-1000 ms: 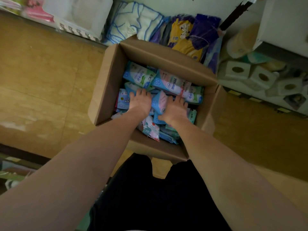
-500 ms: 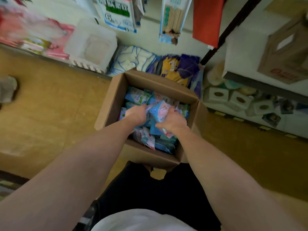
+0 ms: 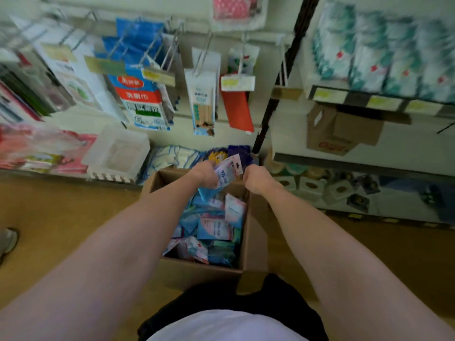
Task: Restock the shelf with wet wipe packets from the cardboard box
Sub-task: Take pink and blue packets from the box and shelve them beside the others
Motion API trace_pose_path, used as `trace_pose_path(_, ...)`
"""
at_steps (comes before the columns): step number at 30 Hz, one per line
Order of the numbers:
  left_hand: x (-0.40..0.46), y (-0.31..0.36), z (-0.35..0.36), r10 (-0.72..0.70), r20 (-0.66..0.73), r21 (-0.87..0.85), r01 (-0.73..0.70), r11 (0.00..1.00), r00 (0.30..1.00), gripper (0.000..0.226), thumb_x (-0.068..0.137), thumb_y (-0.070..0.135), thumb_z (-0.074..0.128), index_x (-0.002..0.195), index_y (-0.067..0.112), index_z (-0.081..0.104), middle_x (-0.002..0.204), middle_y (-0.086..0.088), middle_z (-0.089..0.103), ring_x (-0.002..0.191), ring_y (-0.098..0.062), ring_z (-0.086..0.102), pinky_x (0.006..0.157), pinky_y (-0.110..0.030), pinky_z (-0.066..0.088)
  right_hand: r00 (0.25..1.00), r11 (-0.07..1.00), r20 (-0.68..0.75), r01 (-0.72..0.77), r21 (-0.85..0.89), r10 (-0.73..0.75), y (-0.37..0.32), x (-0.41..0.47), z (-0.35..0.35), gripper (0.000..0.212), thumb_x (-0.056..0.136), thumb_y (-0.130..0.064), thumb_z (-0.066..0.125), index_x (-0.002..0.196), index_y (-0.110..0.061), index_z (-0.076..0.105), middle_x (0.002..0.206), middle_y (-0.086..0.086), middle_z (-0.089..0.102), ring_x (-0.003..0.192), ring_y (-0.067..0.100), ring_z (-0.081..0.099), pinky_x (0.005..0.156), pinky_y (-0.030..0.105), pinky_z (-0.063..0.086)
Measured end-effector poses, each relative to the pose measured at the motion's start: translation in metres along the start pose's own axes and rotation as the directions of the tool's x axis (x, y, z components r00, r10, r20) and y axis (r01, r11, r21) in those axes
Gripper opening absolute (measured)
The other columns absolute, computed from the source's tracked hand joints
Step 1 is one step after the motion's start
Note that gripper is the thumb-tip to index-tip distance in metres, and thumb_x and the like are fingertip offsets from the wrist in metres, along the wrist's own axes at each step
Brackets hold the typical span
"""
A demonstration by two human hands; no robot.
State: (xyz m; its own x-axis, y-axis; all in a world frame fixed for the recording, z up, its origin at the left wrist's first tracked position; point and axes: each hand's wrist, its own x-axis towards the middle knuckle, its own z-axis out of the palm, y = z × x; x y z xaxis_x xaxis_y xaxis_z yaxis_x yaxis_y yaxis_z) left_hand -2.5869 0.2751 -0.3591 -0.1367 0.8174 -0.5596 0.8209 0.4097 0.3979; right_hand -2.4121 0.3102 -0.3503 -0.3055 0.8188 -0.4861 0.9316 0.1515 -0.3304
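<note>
The left hand (image 3: 205,174) gripped a bunch of wet wipe packets (image 3: 225,174), fingers curled round them, above the far end of the open cardboard box (image 3: 253,242) on the floor (image 3: 49,217). The packets fanned out to the right of that hand, reaching the right hand (image 3: 256,178), which was closed at their edge; whether it pinched them could not be told. More packets (image 3: 211,230) lay loose in the box, below both hands. The shelf (image 3: 369,99) stood up to the right

Cardboard box (image 3: 204,271) showing matt brown paperboard. Wet wipe packets (image 3: 214,228) inside looking like glossy, crinkled plastic film. Hanging hooks (image 3: 205,52) appearing as thin bare metal wire. Floor (image 3: 61,217) reading smooth, yellowish.
</note>
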Motion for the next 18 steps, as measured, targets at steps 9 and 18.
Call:
trace_pose_path(9, -0.006, 0.021, 0.025, -0.176, -0.061, -0.029, 0.175, 0.984, 0.983, 0.034, 0.086, 0.012, 0.053, 0.119, 0.007, 0.054, 0.116, -0.016, 0.061, 0.100, -0.032, 0.060, 0.075, -0.037, 0.050, 0.990, 0.998, 0.127, 0.055, 0.029, -0.058, 0.047, -0.008, 0.011, 0.015, 0.091, -0.006, 0.056, 0.102, -0.012, 0.064, 0.105, 0.008, 0.064, 0.091, 0.022, 0.058, 0.076, 0.034, 0.050)
trace_pose_path(18, -0.011, -0.026, 0.070, -0.336, -0.008, -0.042, 0.336, 0.941, 0.942, 0.026, 0.095, 0.014, 0.048, 0.119, 0.004, 0.049, 0.109, -0.013, 0.057, 0.088, -0.027, 0.052, 0.075, -0.039, 0.046, 0.962, 0.997, 0.264, 0.070, 0.031, -0.076, 0.039, 0.014, 0.063, 0.006, 0.091, -0.007, 0.055, 0.092, -0.013, 0.056, 0.094, 0.007, 0.060, 0.090, 0.025, 0.059, 0.077, 0.041, 0.054)
